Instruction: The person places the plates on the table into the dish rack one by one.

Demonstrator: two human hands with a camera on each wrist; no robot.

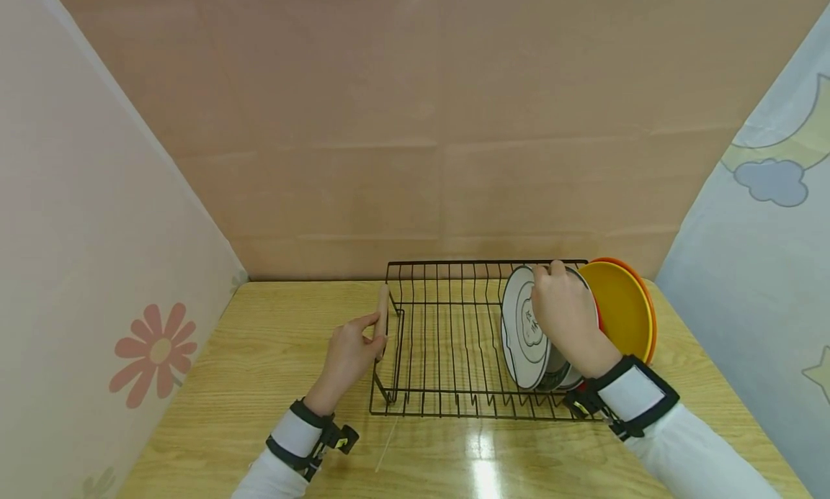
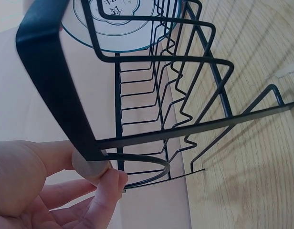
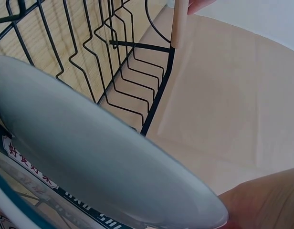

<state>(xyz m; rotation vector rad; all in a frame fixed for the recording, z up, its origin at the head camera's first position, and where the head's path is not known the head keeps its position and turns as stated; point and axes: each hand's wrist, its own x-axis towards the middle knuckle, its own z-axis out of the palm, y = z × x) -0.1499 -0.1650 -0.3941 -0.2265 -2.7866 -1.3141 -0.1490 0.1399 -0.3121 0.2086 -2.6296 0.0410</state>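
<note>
My left hand (image 1: 348, 351) pinches the light wooden handle (image 1: 382, 319) at the left end of a black wire dish rack (image 1: 447, 392). In the left wrist view, thumb and fingers lie around the rounded handle (image 2: 89, 168). At the rack's right side my right hand (image 1: 565, 312) grips the top rim of a white plate (image 1: 516, 340) with a dark line pattern and characters. The plate stands on edge, tilted, in the rack. Right behind it is white dishware with a dark lettered band (image 3: 66, 195). The right fingertips are mostly hidden behind the rim.
A yellow plate (image 1: 616, 297) and an orange plate (image 1: 652, 326) stand upright at the rack's right end, with a bit of red beside them. The rack sits on a wood-grain table (image 1: 259, 355), close to the back wall (image 1: 337, 160). Patterned walls flank both sides.
</note>
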